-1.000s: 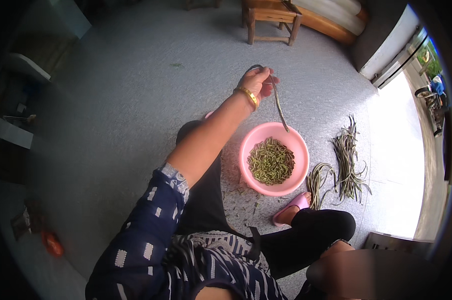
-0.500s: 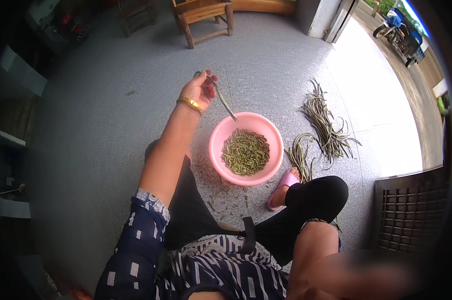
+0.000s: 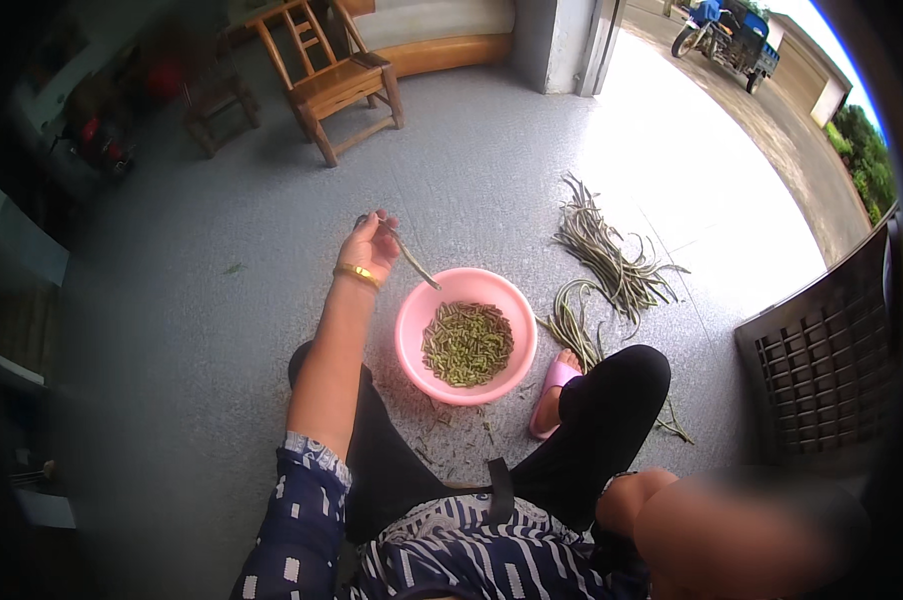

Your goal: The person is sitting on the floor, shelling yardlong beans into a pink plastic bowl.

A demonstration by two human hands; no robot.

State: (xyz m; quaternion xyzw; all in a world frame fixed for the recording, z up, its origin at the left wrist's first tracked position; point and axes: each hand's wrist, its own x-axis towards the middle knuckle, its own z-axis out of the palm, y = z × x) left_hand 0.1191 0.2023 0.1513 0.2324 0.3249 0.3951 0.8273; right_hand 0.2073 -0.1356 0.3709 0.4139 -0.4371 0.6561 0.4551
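My left hand (image 3: 374, 245), with a gold band at the wrist, pinches a long bean (image 3: 412, 262). One end of the bean hangs down to the far rim of a pink plastic basin (image 3: 404, 345). Short cut bean pieces (image 3: 467, 343) cover the basin's bottom. To the right on the floor lies a loose heap of long beans (image 3: 622, 262), with a smaller bunch of long beans (image 3: 575, 318) nearer my foot. My right forearm (image 3: 722, 530) is bent up close at the lower right, blurred; the hand itself does not show.
The basin stands on a grey floor (image 3: 212, 350) between my knees, with scraps scattered in front. A pink slipper (image 3: 550, 392) is beside it. Farther off are a wooden chair (image 3: 342, 85) and a small stool (image 3: 222, 112). A dark lattice-sided crate (image 3: 822, 360) stands right; a tricycle (image 3: 727, 40) is outside.
The view has tilted up and shifted, so the chair and outdoors show more and the crate looks bigger. My left hand still holds the long bean by the basin.
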